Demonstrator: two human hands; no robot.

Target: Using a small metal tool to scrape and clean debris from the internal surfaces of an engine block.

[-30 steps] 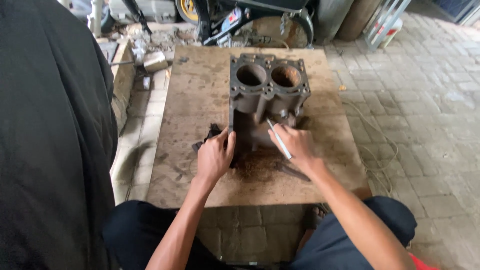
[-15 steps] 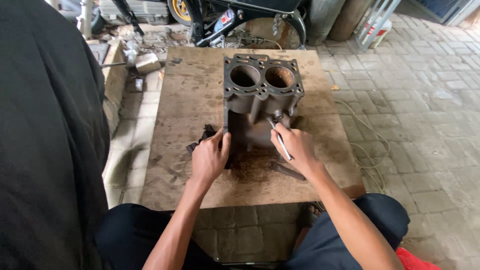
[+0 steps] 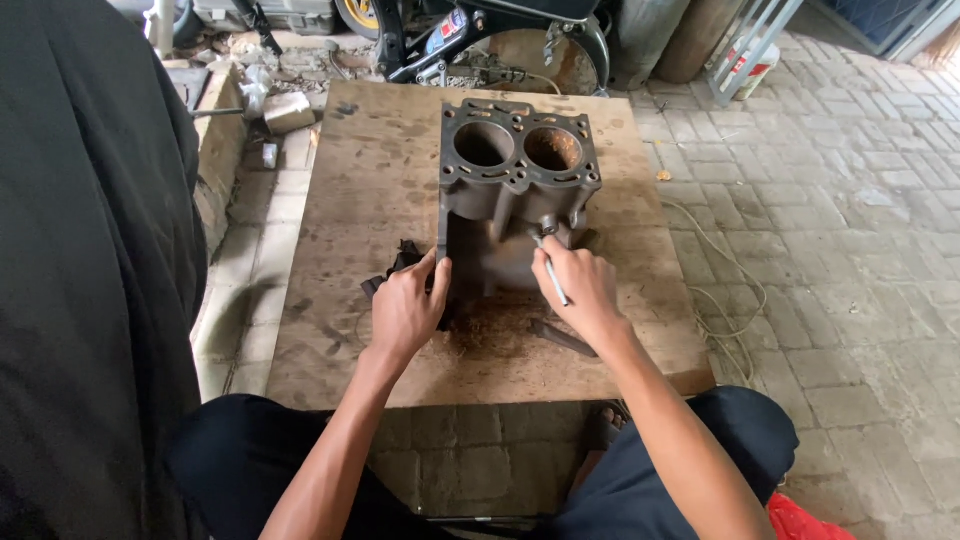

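one head-worn camera looks steeply down, close over the wooden board (image 3: 380, 200) ahead.

Grey paver floor (image 3: 860, 250) w/ daylight. Wood board (image 3: 370, 180) lies on it; motorbike (image 3: 480, 25) just behind board, pale cord (image 3: 735, 290) right of board, concrete curb (image 3: 215, 150) left.

I see a dark grey metal engine block (image 3: 515, 190) with two round cylinder holes facing up, standing upright near the far end of a brown wooden board (image 3: 350, 200). A thin silvery tool (image 3: 552, 275) leans against its near side.
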